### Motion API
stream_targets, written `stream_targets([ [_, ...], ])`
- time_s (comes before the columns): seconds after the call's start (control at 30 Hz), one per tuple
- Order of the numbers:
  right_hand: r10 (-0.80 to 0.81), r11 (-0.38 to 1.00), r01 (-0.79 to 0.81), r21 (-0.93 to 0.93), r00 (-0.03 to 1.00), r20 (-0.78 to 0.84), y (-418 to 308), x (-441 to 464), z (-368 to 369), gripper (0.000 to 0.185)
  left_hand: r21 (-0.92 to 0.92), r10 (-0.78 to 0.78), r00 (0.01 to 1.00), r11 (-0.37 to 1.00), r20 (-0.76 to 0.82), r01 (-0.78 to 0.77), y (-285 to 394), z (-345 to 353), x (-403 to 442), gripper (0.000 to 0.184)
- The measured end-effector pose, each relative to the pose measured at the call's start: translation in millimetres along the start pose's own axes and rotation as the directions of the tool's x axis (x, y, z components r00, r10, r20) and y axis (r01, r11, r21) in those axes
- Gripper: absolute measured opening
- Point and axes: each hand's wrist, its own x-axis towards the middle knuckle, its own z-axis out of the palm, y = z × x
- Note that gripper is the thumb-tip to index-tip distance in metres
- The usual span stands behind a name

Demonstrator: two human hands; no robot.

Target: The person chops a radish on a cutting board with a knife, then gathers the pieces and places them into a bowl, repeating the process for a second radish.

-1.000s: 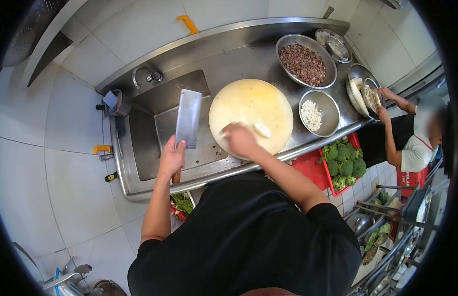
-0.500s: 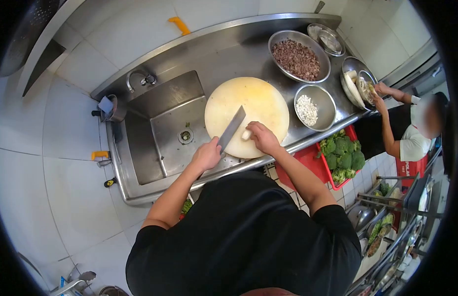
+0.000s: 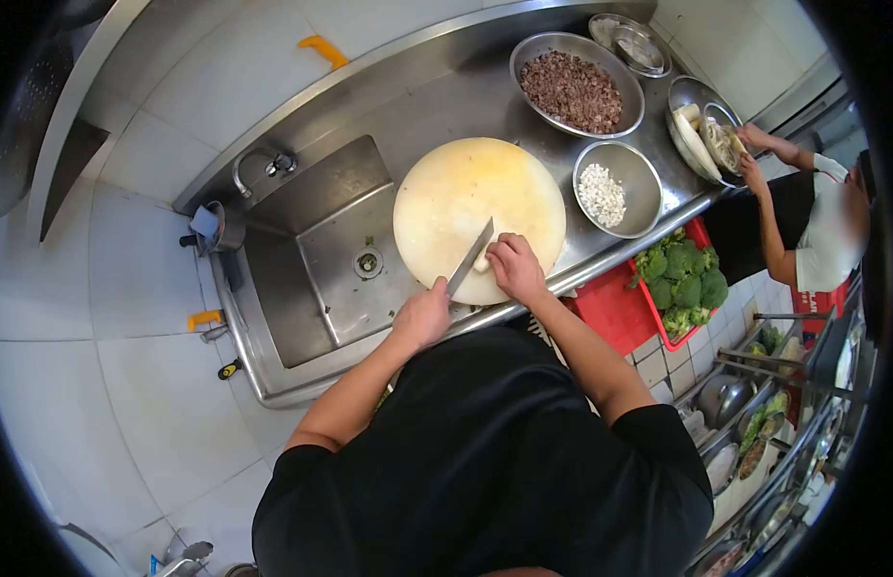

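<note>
My left hand [image 3: 423,314] is closed around the handle of a cleaver [image 3: 471,254], its blade slanting over the round cutting board [image 3: 475,183]. Right beside the blade lies a small white piece of food [image 3: 482,262], whose kind I cannot make out. My right hand [image 3: 519,269] grips that piece with bent fingers, partly hiding it. To the right of the board stands a steel bowl [image 3: 642,185] holding small white dice [image 3: 601,196].
Behind sits a larger bowl [image 3: 633,90] of chopped reddish-brown food. A steel sink [image 3: 355,221] is at left. Broccoli [image 3: 684,274] fills a red crate below the counter edge. At right, a co-worker's hands [image 3: 752,154] hold a strainer over a basin [image 3: 685,96].
The cleaver has swung right and steeper, from apart to right beside the white piece. My left hand has moved right with it. The whole view has shifted slightly.
</note>
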Motion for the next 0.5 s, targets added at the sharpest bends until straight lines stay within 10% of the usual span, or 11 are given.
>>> stream_targets([
  [0.5,-0.002,0.999,0.002,0.032,1.0,0.023,1.9,1.5,-3.0,0.015,0.1,-0.01,0.997,0.995,0.073,0.003,28.5,-40.2,-24.7,0.025],
])
